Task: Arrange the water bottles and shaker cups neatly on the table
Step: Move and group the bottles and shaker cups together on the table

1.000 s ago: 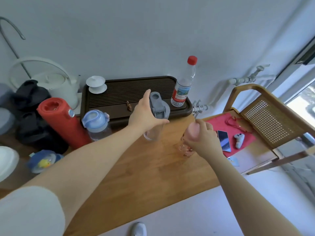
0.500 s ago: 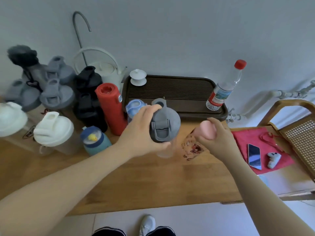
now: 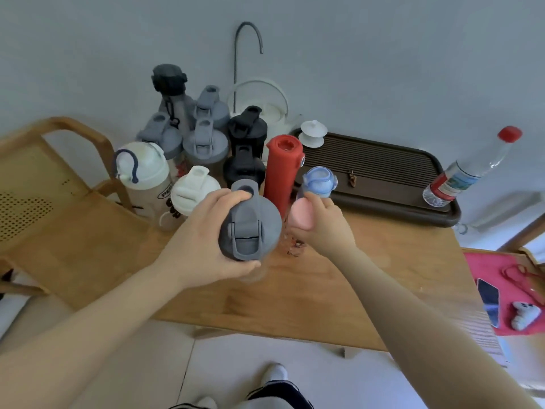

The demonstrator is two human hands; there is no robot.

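Observation:
My left hand [image 3: 200,240] grips a clear shaker cup with a grey flip lid [image 3: 249,228], held above the wooden table [image 3: 324,290]. My right hand [image 3: 324,225] is closed over the pink cap of a clear patterned bottle [image 3: 298,216] right beside it. Behind them stand a red bottle [image 3: 281,169], a blue-lidded bottle [image 3: 318,181], two black shakers [image 3: 246,134], several grey-lidded shakers [image 3: 203,143] and two white-lidded ones [image 3: 191,193]. A clear water bottle with a red cap [image 3: 469,172] stands on the right end of the tea tray.
A dark slatted tea tray [image 3: 377,169] with a white lidded cup [image 3: 312,132] lies at the back. A white kettle [image 3: 265,104] stands by the wall. Wooden chairs flank the table, left [image 3: 59,172] and right. A phone [image 3: 489,299] and a white controller [image 3: 523,315] rest on a red cloth.
Both hands have carried the grey-lidded shaker and the pink-capped bottle left, toward the cluster of bottles. My view has swung left, bringing the left chair into sight.

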